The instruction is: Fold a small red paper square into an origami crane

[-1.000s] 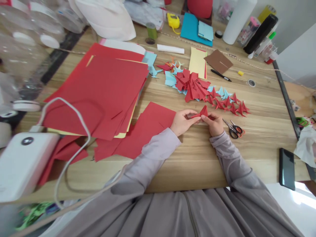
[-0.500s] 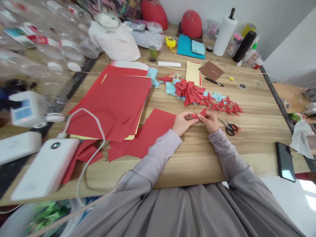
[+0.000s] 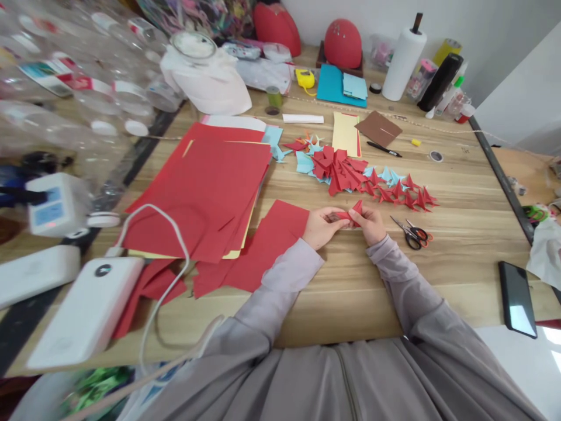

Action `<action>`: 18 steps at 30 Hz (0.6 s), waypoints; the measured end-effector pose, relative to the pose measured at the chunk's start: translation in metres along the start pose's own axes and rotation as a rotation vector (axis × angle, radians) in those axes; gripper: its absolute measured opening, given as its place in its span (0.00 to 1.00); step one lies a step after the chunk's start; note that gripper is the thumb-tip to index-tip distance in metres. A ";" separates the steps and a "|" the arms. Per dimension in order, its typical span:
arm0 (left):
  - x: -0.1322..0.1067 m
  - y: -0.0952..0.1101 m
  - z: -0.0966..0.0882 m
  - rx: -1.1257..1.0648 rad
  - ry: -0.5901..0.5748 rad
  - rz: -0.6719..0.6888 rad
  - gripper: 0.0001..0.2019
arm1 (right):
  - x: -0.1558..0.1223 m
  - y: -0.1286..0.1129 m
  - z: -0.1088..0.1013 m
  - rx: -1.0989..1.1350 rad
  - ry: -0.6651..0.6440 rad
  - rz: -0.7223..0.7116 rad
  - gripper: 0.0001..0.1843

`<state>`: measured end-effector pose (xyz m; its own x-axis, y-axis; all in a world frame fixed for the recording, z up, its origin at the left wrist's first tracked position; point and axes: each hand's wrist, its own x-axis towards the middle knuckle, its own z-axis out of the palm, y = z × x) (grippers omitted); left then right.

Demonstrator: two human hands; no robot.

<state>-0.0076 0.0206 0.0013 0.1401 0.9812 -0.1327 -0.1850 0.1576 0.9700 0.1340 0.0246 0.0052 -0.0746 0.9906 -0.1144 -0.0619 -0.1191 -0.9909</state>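
Red paper (image 3: 345, 216) was pinched two-handed

Head view: the left hand (image 3: 323, 227) and right hand (image 3: 371, 225), each nearly closed, pinched it from either side. It was over the table (image 3: 342, 310), between the scissors (image 3: 410, 231) and the red sheets (image 3: 267, 251).

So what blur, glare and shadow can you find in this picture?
In the head view: the plastic bottles look smeared, the left hand and right hand clearer; a pale reflection lies on the phone; the white cable casts a soft shadow on the table.
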 end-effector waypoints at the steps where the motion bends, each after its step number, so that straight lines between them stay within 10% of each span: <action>1: 0.000 0.001 -0.001 0.002 -0.005 -0.003 0.17 | 0.000 0.000 0.000 0.006 0.001 0.009 0.25; 18: 0.004 0.003 -0.002 -0.014 -0.080 -0.036 0.18 | -0.002 0.002 0.001 -0.089 0.030 -0.040 0.24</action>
<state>-0.0094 0.0254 0.0033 0.2238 0.9630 -0.1500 -0.1919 0.1945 0.9619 0.1335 0.0225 0.0030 -0.0438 0.9962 -0.0759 0.0248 -0.0748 -0.9969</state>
